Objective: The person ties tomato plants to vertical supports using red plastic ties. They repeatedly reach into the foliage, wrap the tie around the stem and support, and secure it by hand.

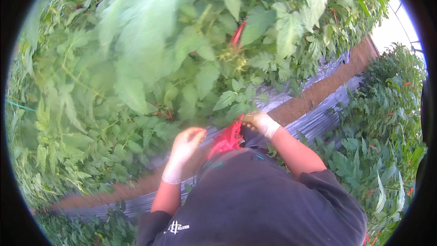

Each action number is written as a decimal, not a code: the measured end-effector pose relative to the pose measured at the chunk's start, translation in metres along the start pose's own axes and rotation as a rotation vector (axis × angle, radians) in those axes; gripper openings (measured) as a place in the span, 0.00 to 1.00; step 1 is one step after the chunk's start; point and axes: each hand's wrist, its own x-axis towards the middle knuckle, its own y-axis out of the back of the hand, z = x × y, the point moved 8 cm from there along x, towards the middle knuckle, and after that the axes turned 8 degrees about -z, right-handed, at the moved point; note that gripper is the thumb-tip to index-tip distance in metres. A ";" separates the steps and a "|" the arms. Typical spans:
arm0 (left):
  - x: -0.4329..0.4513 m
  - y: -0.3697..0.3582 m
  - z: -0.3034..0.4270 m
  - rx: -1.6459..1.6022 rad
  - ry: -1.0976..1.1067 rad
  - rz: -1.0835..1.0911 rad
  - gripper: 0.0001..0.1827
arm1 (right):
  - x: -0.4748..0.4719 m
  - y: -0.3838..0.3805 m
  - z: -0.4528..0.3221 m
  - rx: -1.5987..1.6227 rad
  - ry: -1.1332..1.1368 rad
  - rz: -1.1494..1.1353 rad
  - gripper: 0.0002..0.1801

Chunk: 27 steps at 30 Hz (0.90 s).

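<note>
A bundle of red plastic tie strips (227,140) hangs at the waist of my dark T-shirt (259,194). At the bundle's upper right end, my right hand (261,123) pinches a red strip between thumb and fingers. My left hand (187,141) is just left of the bundle and apart from it, its fingers bent inward and blurred; whether anything thin is between them cannot be made out. Both hands wear thin translucent gloves. Right beyond them stand leafy tomato plants (205,75), and a red strip (237,34) is tied on one near small green fruit (234,59).
A large blurred leaf (146,30) hangs close to the camera. A bare soil path (317,92) runs diagonally between strips of silvery plastic mulch (314,119). Another plant row (382,150) grows at the right. A thin green string (20,106) crosses at far left.
</note>
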 end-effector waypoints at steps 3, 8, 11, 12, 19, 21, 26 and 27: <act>0.001 -0.022 0.007 0.001 -0.017 0.015 0.14 | -0.006 0.019 0.000 0.126 0.030 0.003 0.10; 0.013 -0.059 0.038 0.079 -0.057 0.023 0.12 | -0.037 0.073 -0.024 0.477 0.197 0.074 0.11; 0.024 -0.083 0.056 0.065 -0.058 0.015 0.11 | -0.066 0.126 -0.041 0.319 0.371 0.092 0.13; 0.027 -0.090 0.061 0.069 -0.060 0.015 0.11 | -0.070 0.148 -0.039 0.403 0.376 0.142 0.14; 0.031 -0.117 0.101 0.072 0.007 0.017 0.14 | -0.198 0.361 -0.063 0.311 0.762 0.959 0.12; 0.033 -0.110 0.133 0.152 -0.072 0.028 0.14 | -0.267 0.402 -0.075 0.365 0.887 1.309 0.10; 0.065 -0.097 0.248 0.357 -0.433 0.019 0.15 | -0.275 0.275 -0.170 -0.726 0.753 1.263 0.08; 0.074 -0.095 0.276 0.371 -0.507 0.025 0.15 | -0.257 0.218 -0.189 -0.899 0.844 1.055 0.08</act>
